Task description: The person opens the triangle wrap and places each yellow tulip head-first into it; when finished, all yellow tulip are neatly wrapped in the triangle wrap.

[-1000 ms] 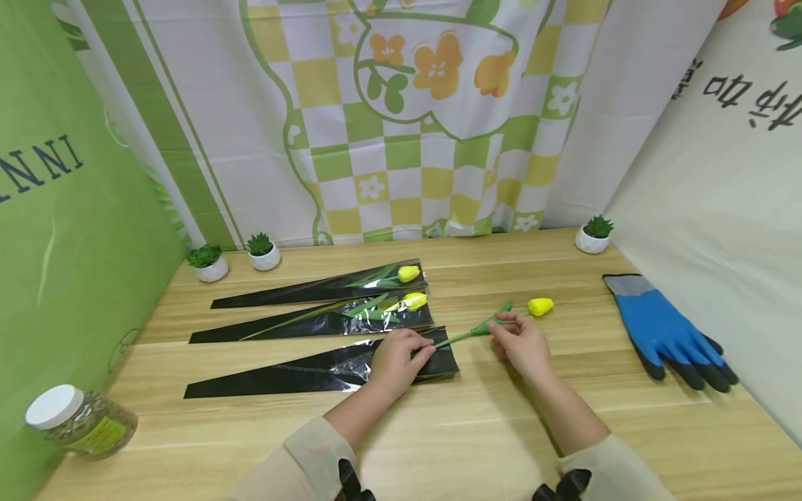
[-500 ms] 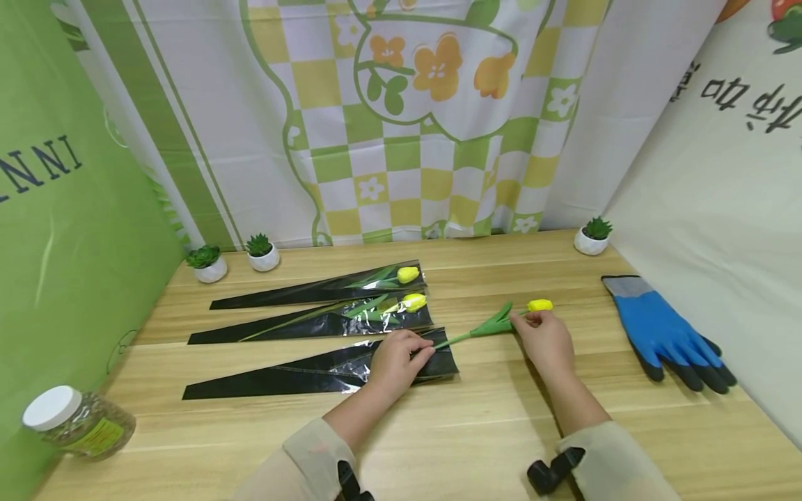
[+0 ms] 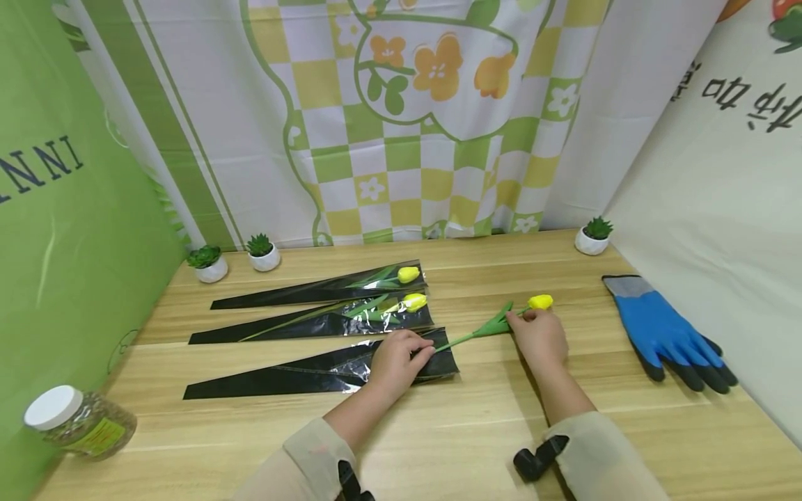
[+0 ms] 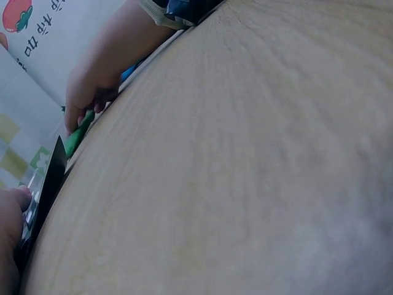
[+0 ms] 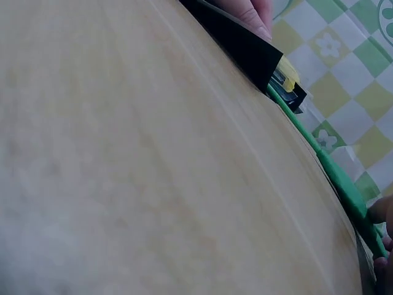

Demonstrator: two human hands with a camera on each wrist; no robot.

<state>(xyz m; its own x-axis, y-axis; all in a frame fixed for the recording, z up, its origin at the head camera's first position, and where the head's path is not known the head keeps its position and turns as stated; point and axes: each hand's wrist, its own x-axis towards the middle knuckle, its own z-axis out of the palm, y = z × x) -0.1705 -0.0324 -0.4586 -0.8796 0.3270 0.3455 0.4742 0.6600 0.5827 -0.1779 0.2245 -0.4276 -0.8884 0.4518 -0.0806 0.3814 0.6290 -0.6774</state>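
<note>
A yellow artificial tulip [image 3: 491,325] lies slantwise on the table. The lower end of its stem is inside the mouth of the nearest black flower sleeve [image 3: 269,381], which has a clear film front. My left hand [image 3: 396,362] rests on this sleeve and pinches its open end beside the stem. My right hand [image 3: 540,341] pinches the tulip by its green leaves, just below the yellow head. In the right wrist view, the green stem [image 5: 301,128] runs from the sleeve to the right fingers. How far the stem reaches inside is hidden by the left hand.
Two more black sleeves [image 3: 250,298] [image 3: 276,325], each with a yellow tulip inside, lie behind. Blue and black gloves [image 3: 667,330] lie at right. A white-lidded jar [image 3: 84,421] stands at front left. Small potted succulents [image 3: 264,256] line the back edge.
My right hand has slid along the tulip from the lower leaves towards the head, then shifted slightly back left. The left hand and the sleeve have stayed in place.
</note>
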